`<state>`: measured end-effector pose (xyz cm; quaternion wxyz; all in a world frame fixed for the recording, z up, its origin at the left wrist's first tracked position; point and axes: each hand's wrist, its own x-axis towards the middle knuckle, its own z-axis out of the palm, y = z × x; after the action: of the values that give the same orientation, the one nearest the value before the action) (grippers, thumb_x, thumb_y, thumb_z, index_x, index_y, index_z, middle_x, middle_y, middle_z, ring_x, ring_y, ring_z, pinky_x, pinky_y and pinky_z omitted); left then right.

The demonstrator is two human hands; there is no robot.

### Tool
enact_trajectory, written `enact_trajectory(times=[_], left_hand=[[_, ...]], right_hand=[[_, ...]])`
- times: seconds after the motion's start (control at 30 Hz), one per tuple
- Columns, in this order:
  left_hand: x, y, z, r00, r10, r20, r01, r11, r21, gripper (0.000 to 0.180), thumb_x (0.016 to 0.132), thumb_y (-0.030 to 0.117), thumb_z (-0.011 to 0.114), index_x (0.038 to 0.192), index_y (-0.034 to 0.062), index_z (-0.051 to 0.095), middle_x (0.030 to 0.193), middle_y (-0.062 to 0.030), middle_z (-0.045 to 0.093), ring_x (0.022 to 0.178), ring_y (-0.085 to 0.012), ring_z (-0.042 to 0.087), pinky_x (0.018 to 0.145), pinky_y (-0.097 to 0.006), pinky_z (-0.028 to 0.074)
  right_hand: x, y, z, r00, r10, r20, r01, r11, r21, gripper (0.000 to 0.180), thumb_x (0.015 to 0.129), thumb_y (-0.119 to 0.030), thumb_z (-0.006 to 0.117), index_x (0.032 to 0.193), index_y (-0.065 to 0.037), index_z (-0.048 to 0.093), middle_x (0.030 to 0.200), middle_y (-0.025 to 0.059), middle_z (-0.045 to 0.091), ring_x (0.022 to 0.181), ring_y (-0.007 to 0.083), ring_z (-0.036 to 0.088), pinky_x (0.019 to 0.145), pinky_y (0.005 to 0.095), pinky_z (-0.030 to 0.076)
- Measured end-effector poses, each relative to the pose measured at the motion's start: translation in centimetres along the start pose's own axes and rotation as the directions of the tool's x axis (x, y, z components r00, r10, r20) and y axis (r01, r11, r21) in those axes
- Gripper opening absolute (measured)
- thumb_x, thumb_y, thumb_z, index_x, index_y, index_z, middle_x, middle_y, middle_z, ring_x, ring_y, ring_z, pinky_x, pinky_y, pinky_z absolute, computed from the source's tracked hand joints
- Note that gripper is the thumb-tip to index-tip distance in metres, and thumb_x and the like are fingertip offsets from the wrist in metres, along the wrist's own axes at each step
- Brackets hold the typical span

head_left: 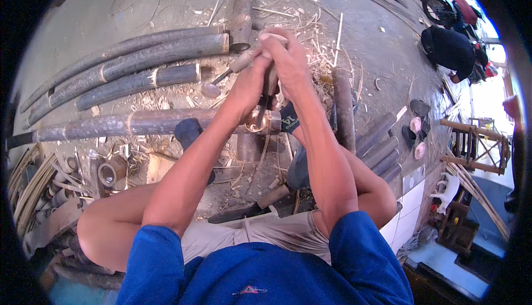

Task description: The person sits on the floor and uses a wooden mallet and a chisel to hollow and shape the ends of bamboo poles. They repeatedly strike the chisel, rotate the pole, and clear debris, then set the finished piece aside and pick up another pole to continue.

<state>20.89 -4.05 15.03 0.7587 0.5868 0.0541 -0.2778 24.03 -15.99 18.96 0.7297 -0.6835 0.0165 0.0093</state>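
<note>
1. Both fists up front: left hand (254, 82) and right hand (289, 61) are closed together around a blade tool (270, 82), pointed down, presumably to pool their force.
2. Its blade meets a pale opening (255, 125) near the right end of the long bamboo pole (166, 123), lying left to right before the person.
3. The left foot (188, 132) sits against the pole, likely stopping any roll.
4. A short round piece (250, 149) shows on the near side, perhaps a prop; the contact is hard to see.
</note>
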Motion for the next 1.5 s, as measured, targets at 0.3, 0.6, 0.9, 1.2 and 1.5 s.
enact_trajectory(times=[0.3,0.6,0.9,1.2,1.5], left_hand=[[4.2,-8.3,-0.4,0.743,-0.272,-0.612,-0.091,0.865,-0.494,0.070,0.106,0.065,0.023,0.101,0.0058,0.060,0.076,-0.0026,0.058,0.063,-0.0136,0.054,0.053,-0.032,0.042],[6.1,-9.9,-0.6,0.767,-0.343,-0.543,0.045,0.872,-0.488,0.072,0.105,0.068,0.018,0.091,0.0082,0.055,0.067,-0.0023,0.053,0.050,-0.0145,0.050,0.045,-0.033,0.041],[7.2,-8.6,1.6,0.982,-0.162,0.094,0.126,0.943,0.307,0.090,0.103,0.071,0.017,0.097,-0.0053,0.065,0.075,-0.0182,0.066,0.073,-0.0300,0.065,0.072,-0.048,0.052],[5.7,-9.5,4.2,0.899,-0.191,0.395,-0.094,0.796,0.598,0.094,0.101,0.075,0.021,0.087,-0.0059,0.066,0.084,-0.0247,0.070,0.082,-0.0380,0.067,0.080,-0.047,0.053],[8.1,-8.7,-1.7,0.992,0.067,-0.104,0.014,0.775,0.632,0.091,0.103,0.072,0.014,0.095,-0.0042,0.063,0.076,-0.0213,0.065,0.073,-0.0327,0.064,0.071,-0.046,0.051]], right_hand=[[5.5,13.1,5.2,0.861,0.310,0.403,-0.099,0.880,-0.465,0.041,0.080,-0.035,0.072,0.104,-0.002,0.073,0.095,0.0149,0.073,0.090,0.0256,0.067,0.085,0.0375,0.053],[6.1,15.6,3.8,0.831,0.507,0.231,-0.351,0.799,-0.488,0.036,0.086,-0.030,0.074,0.110,-0.004,0.072,0.101,0.0146,0.073,0.090,0.0210,0.067,0.079,0.0346,0.054],[-0.2,13.2,-5.5,0.829,0.330,-0.452,-0.318,0.942,0.105,0.037,0.094,-0.024,0.071,0.121,-0.001,0.058,0.097,0.0068,0.064,0.087,0.0163,0.060,0.076,0.0308,0.051],[-7.9,12.4,-6.3,0.610,0.393,-0.688,-0.031,0.880,0.475,0.038,0.096,-0.026,0.067,0.123,-0.003,0.053,0.094,0.0073,0.058,0.083,0.0187,0.060,0.076,0.0355,0.054],[2.1,12.7,-1.0,0.834,0.224,-0.504,-0.113,0.964,0.242,0.023,0.087,-0.015,0.070,0.106,-0.003,0.063,0.088,0.0036,0.061,0.078,0.0133,0.059,0.066,0.0309,0.050]])
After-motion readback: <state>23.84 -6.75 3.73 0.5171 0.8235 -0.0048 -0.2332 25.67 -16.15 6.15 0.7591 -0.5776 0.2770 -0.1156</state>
